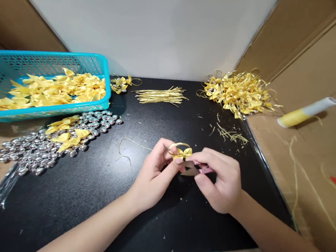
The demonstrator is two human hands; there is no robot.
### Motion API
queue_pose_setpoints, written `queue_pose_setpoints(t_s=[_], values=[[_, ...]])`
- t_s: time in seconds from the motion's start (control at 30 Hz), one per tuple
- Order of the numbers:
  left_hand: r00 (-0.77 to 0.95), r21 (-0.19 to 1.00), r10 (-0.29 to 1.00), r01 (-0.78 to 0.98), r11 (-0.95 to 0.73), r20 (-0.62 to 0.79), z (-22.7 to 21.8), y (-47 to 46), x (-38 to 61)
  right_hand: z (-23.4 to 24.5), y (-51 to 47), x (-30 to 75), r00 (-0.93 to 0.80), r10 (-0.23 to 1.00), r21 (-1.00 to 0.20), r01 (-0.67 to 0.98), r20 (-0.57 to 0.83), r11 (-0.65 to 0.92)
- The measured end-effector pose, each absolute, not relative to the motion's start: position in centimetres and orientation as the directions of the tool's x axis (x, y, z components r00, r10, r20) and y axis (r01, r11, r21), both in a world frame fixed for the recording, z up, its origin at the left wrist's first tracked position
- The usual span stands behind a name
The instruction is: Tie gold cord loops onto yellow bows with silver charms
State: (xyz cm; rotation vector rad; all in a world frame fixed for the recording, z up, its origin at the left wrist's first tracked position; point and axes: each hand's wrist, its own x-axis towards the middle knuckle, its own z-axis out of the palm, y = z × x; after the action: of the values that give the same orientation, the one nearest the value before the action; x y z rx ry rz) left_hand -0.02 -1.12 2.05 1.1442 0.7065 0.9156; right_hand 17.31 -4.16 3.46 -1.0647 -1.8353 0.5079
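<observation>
Snips: one, right fingers; yellow bow: one, left fingers; basket: one.

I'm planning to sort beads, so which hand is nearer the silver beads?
Left. The left hand, holding a yellow bow, is right of the silver beads; the right hand, holding scissors, is farther right, beyond the left.

Here's our yellow ribbon bow, its loops spread beneath an upright gold ring, pinched in our left hand above the bench. And there are our pink-handled scissors in our right hand, blades parted, tips pointing left, just below the bow!
</observation>
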Motion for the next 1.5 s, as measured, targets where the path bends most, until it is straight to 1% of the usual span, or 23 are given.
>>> queue_pose_setpoints(t_s=[0.1,0.23,0.4,0.53,0.67,0.77,0.87,1.27,1.5], values=[[0.417,0.975,0.908,-0.216,0.057,0.039,1.96,-1.24,-0.24,3.47,-3.63,17.13,-0.166,0.828,-0.625,0.581,0.536,0.521],[0.354,0.992,0.929,-0.106,-0.072,0.105,1.50,-1.42,-0.41,3.23,-3.38,17.29,-0.124,0.799,-0.524,0.695,0.588,0.493],[0.282,0.977,0.939,0.014,-0.211,0.199,1.16,-1.55,-0.38,3.30,-3.60,17.54,-0.155,0.764,-0.385,0.791,0.626,0.476],[0.284,0.940,0.916,0.107,-0.324,0.283,1.40,-1.56,-0.35,3.60,-3.66,17.54,-0.189,0.725,-0.286,0.831,0.662,0.477],[0.287,0.892,0.888,0.172,-0.417,0.360,1.46,-1.58,-0.30,3.84,-3.66,17.45,-0.209,0.717,-0.253,0.840,0.666,0.480],[0.276,0.869,0.880,0.209,-0.448,0.388,1.26,-1.59,-0.25,3.95,-3.65,17.42,-0.220,0.708,-0.231,0.846,0.671,0.481],[0.275,0.856,0.878,0.239,-0.458,0.393,1.09,-1.56,-0.24,4.04,-3.63,17.43,-0.225,0.701,-0.217,0.849,0.676,0.482],[0.276,0.825,0.864,0.281,-0.491,0.420,1.19,-1.48,-0.16,3.88,-3.56,17.53,-0.215,0.715,-0.234,0.849,0.665,0.473],[0.298,0.821,0.862,0.291,-0.491,0.410,1.07,-1.53,-0.21,3.93,-3.51,17.39,-0.271,0.673,-0.135,0.863,0.688,0.486]])
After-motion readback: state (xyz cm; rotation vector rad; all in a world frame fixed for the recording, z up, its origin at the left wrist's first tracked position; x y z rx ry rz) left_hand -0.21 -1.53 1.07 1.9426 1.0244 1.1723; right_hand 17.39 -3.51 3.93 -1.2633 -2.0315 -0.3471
